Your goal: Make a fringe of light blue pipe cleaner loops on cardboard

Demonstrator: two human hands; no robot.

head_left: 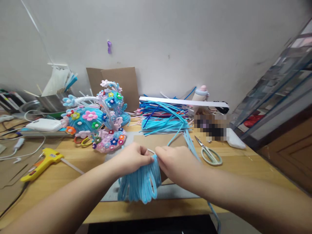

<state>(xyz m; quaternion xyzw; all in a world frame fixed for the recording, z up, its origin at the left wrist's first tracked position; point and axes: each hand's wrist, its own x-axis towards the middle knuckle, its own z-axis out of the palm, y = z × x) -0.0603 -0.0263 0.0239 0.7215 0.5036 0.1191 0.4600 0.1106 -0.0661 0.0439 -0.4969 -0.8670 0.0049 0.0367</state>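
Between my hands hangs a bunch of light blue pipe cleaners (140, 185) bent into long loops, hanging down near the table's front edge. My left hand (135, 157) is closed on the top of the bunch, thumb and fingers pinched together. Right beside it, my right hand (174, 161) is closed at the bunch's upper right edge, its fingertips mostly turned out of sight. A pale curved strand shows between the two hands. Behind them lies a piece of brown cardboard (146, 141). Loose light blue pipe cleaners (191, 143) trail past my right hand.
A pile of blue pipe cleaners (165, 126) lies behind my hands. Flower-covered pipe cleaner pieces (90, 115) stand to the left, with a yellow glue gun (50, 157) nearer me. Scissors (211, 154) lie at right. A bottle (201, 94) stands by the wall.
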